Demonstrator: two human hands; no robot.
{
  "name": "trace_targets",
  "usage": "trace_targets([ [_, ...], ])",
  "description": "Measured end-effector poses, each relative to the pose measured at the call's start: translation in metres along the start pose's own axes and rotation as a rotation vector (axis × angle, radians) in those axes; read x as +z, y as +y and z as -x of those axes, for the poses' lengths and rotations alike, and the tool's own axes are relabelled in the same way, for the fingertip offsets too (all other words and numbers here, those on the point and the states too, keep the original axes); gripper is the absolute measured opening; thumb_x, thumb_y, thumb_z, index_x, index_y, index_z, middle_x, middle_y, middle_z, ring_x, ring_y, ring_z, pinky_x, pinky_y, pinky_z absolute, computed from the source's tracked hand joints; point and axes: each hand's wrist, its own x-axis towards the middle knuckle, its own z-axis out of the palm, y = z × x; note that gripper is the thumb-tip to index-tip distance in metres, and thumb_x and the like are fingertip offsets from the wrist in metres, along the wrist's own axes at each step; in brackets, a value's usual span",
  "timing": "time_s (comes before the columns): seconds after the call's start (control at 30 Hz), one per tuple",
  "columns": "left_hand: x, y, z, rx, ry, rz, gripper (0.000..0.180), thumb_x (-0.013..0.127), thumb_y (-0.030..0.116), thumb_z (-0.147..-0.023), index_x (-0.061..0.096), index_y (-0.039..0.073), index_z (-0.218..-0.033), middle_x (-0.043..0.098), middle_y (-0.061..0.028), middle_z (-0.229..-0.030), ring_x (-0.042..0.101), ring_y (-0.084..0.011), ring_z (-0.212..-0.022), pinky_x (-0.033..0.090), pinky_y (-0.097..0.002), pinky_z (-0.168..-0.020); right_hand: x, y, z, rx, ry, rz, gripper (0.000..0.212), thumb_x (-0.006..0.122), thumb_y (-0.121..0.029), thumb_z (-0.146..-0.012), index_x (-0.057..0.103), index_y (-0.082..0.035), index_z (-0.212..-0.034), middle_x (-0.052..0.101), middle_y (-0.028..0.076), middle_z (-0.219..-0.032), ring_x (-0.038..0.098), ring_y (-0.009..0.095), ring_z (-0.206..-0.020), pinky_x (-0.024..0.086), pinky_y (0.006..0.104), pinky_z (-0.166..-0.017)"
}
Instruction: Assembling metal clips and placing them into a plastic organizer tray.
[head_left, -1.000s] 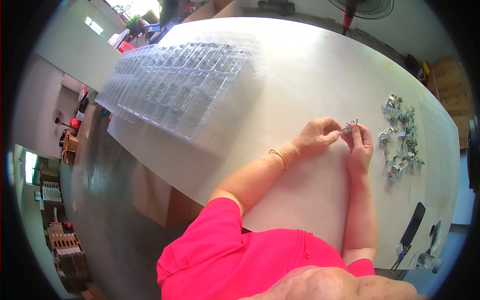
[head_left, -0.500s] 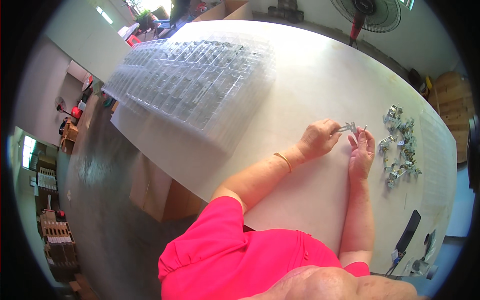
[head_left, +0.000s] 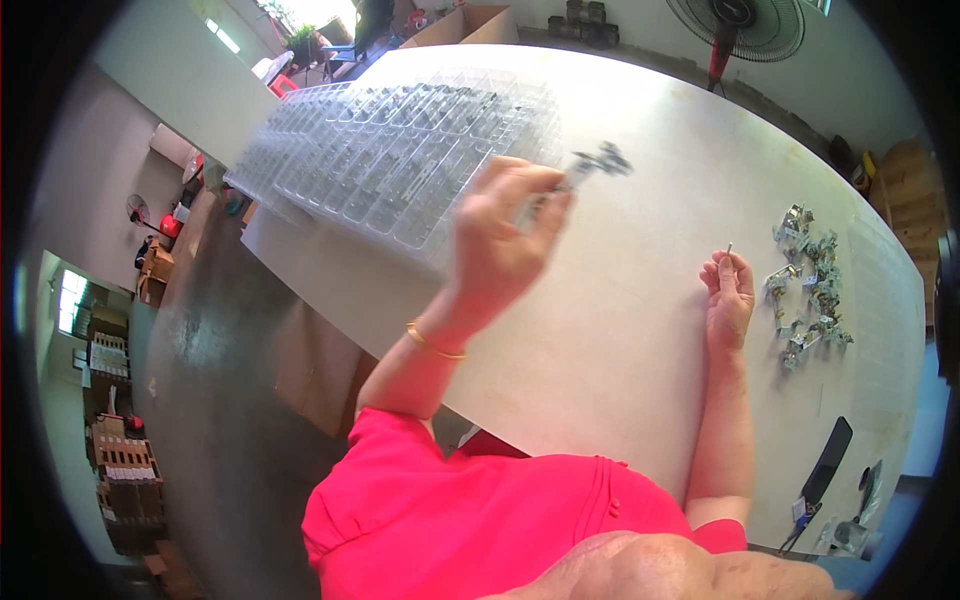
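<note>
My left hand [head_left: 503,228] is raised over the table near the front right corner of the stacked clear plastic trays [head_left: 410,205]. It pinches a small grey metal bracket-like part [head_left: 602,159], blurred by motion. Farther right, my right hand [head_left: 730,305] hovers at or rests on the table, fingers curled around a thin pale pin-like rod [head_left: 729,249] whose tip sticks up. Just to its right lies a loose heap of small metal fittings [head_left: 822,285]. Many compartments of the top tray hold similar greyish parts.
A white table [head_left: 600,370] spans the middle. At its right lie a black phone-like slab [head_left: 828,460] and pliers-like tools [head_left: 800,520]. A standing fan [head_left: 735,15] and an open cardboard box [head_left: 465,25] are beyond the far edge.
My left hand has moved left and away from my right hand, carrying the metal part toward the trays. My right hand stays nearly in place with the rod.
</note>
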Motion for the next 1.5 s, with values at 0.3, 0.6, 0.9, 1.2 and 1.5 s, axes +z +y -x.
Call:
trace_targets([
  [0.3,-0.079,-0.042,-0.015,-0.337,0.025,-0.305,0.012,0.074,0.008,-0.084,0.073,0.0,-0.093,0.064,-0.0045,-0.084,0.059,-0.0103,-0.07,0.049,-0.0243,-0.066,0.005,0.001,0.001,-0.005,-0.033,0.042,0.013,0.06,-0.018,-0.1,0.064,-0.01,-0.109,0.065,0.001,-0.102,0.063,0.009,-0.083,0.053,0.0251,-0.075],
  [0.6,-0.078,-0.063,-0.015,-0.431,-0.153,-0.459,0.014,0.072,0.014,-0.081,0.072,0.001,-0.086,0.066,-0.0114,-0.085,0.065,-0.0219,-0.074,0.052,-0.034,-0.071,0.002,0.004,0.0,-0.018,-0.056,0.074,0.014,0.061,-0.017,-0.099,0.064,-0.009,-0.11,0.065,0.002,-0.101,0.062,0.009,-0.08,0.052,0.0251,-0.074],
  [0.9,-0.079,-0.053,-0.017,-0.422,-0.231,-0.532,0.019,0.072,0.018,-0.08,0.072,0.001,-0.088,0.064,-0.0115,-0.08,0.062,-0.0243,-0.072,0.05,-0.0367,-0.07,0.004,0.004,0.002,-0.01,-0.067,0.097,0.014,0.061,-0.018,-0.099,0.064,-0.008,-0.11,0.065,0.002,-0.101,0.062,0.008,-0.08,0.052,0.0254,-0.074],
  [1.2,-0.066,-0.056,-0.017,-0.212,-0.205,-0.622,0.02,0.075,0.015,-0.078,0.071,0.001,-0.092,0.062,-0.0111,-0.078,0.061,-0.0251,-0.072,0.049,-0.0373,-0.067,0.003,0.003,0.003,-0.009,0.032,0.174,0.014,0.061,-0.014,-0.099,0.065,-0.008,-0.11,0.066,0.002,-0.097,0.063,0.011,-0.079,0.052,0.0261,-0.07],
  [1.5,0.032,0.016,-0.01,0.021,-0.274,-0.265,0.011,0.074,0.004,-0.08,0.068,0.003,-0.088,0.063,-0.0075,-0.079,0.06,-0.0192,-0.071,0.047,-0.0323,-0.061,0.019,0.008,0.009,-0.105,-0.139,0.321,0.008,0.067,-0.013,-0.093,0.069,-0.009,-0.1,0.065,0.001,-0.086,0.06,0.012,-0.074,0.051,0.0261,-0.067],
])
